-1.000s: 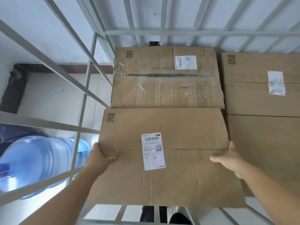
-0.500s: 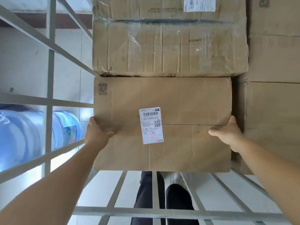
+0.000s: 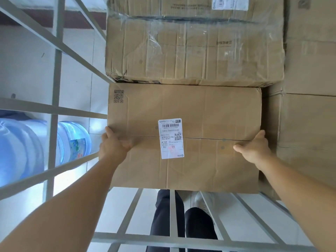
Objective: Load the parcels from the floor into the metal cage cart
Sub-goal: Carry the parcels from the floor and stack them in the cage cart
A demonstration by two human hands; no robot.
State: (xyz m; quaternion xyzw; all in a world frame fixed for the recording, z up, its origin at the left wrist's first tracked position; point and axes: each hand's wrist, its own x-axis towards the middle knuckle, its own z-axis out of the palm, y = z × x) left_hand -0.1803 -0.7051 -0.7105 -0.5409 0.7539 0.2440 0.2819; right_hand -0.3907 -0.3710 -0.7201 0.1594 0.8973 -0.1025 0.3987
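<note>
Inside the metal cage cart (image 3: 56, 73), grey bars run along the left side and across the near edge, and three other cardboard parcels crowd the space. A taped parcel (image 3: 194, 51), wrapped in wrinkled clear tape with a torn lower left corner, sits directly beyond the held box, its near edge touching that box's far edge. To the right, a taller stack of parcels (image 3: 309, 115) stands just beside the held box, with only a narrow dark gap between them. Outside the bars on the left, a blue water jug (image 3: 36, 148) lies on the pale tiled floor (image 3: 27, 70). Below the near bars, the person's dark trouser legs (image 3: 181, 224) and a white shoe (image 3: 201, 200) show through.

The cardboard parcel (image 3: 183, 135) lies flat between the two hands, its top face up, with a white shipping label (image 3: 171, 138) near the middle seam and a printed QR code (image 3: 118, 96) at the far left corner. The left hand (image 3: 113, 144) grips the left edge at the seam, thumb curled over the top face and fingers down the side. The right hand (image 3: 254, 148) holds the right edge at about the same level, thumb laid on top pointing inward, fingers hidden down in the gap beside the stack. The parcel's near edge overhangs the cart's near bars.
</note>
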